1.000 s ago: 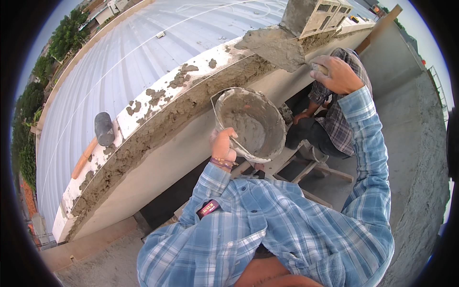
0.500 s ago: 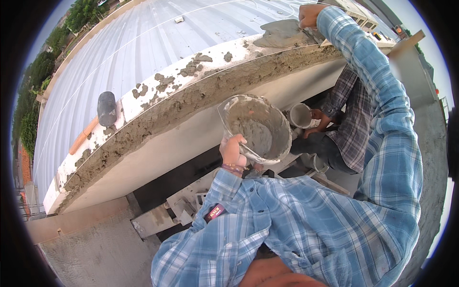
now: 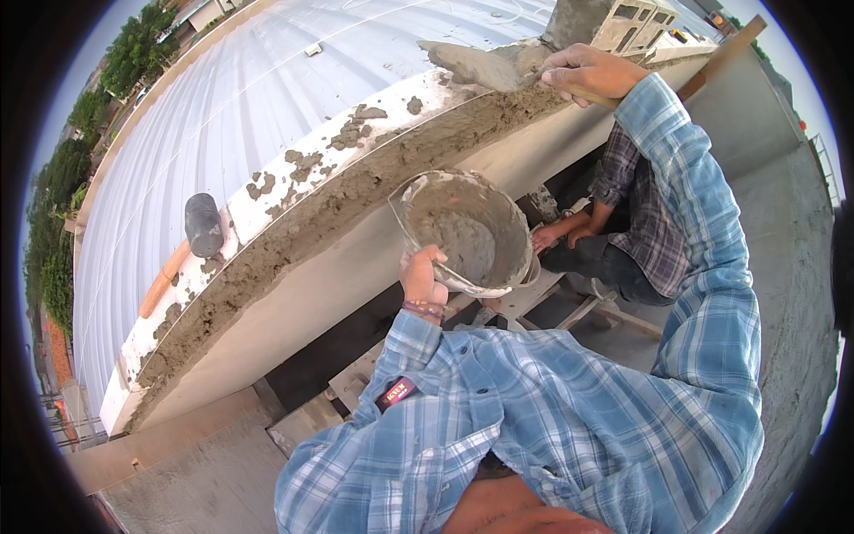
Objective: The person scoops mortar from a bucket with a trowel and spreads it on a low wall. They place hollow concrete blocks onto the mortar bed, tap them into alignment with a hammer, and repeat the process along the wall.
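My left hand [image 3: 422, 275] is closed on the near rim of a mortar-caked bucket [image 3: 519, 264], which holds wet grey mortar [image 3: 466, 242]. My right hand [image 3: 589, 73] is closed round the handle of a trowel [image 3: 476, 66], its blade pointing left and smeared with mortar. The blade is at the outer edge of the white wall top [image 3: 307, 158], close to a hollow block [image 3: 614, 28]. Rough mortar [image 3: 267, 233] coats the near face of the wall's edge, and lumps of it dot the white top.
A rubber mallet [image 3: 204, 226] with a wooden handle lies on the wall top at left. Beyond is a ribbed metal roof [image 3: 187, 133]. Below right crouches a co-worker in a plaid shirt [image 3: 654, 214], hands beside my bucket. Wooden framing [image 3: 583, 311] lies under them.
My right hand has come nearer and the trowel has swung out from the wall top, its handle now showing. The co-worker's small bucket has left their raised hand. My left hand keeps its grip.
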`<state>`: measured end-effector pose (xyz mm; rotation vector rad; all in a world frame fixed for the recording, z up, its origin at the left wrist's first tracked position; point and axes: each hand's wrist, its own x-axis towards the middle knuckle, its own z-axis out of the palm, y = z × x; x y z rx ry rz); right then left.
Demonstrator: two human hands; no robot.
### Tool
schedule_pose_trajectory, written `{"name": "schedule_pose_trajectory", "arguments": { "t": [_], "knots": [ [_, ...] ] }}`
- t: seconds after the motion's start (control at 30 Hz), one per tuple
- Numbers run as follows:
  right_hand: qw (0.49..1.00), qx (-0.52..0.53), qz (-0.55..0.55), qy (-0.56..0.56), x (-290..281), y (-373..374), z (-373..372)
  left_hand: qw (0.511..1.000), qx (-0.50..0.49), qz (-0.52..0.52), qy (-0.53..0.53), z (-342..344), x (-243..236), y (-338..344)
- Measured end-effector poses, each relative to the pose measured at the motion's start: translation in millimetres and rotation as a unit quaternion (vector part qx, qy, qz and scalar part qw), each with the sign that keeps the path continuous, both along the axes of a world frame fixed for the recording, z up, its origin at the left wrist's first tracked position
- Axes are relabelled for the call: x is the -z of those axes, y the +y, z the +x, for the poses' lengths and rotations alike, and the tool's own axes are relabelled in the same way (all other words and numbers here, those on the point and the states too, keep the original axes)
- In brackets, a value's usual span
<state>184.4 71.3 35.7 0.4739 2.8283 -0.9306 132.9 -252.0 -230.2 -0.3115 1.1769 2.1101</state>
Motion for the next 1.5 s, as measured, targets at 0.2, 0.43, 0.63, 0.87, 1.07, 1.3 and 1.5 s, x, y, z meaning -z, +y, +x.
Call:
{"name": "schedule_pose_trajectory", "arguments": {
  "t": [0.2,0.43,0.63,0.87,1.07,1.3,1.5],
  "knots": [
    [0.979,0.061,0.110,0.160,114.3,-126.8,109.2,0.998,0.041,0.010,-0.053,-16.3,14.7,-17.8],
    [0.937,0.120,0.298,0.140,153.9,-166.3,141.0,0.992,0.118,-0.033,-0.035,-25.6,13.1,-30.9],
    [0.906,0.184,0.348,0.152,32.6,-96.6,113.6,0.992,0.105,0.026,-0.066,-15.0,28.1,-31.1],
    [0.828,0.092,0.551,-0.044,-63.9,-7.2,3.4,0.999,0.051,0.007,0.014,5.0,12.9,-31.5],
    [0.800,0.085,0.580,-0.129,-65.4,12.4,-46.7,0.999,0.052,-0.011,0.000,14.6,20.2,-36.4],
    [0.807,0.095,0.579,-0.072,-51.8,23.6,-25.3,0.999,0.030,-0.008,-0.009,15.7,14.5,-39.0],
    [0.805,0.131,0.574,-0.070,-41.6,29.1,-28.2,0.996,0.073,-0.030,-0.030,7.0,19.9,-39.5]
  ]
}}
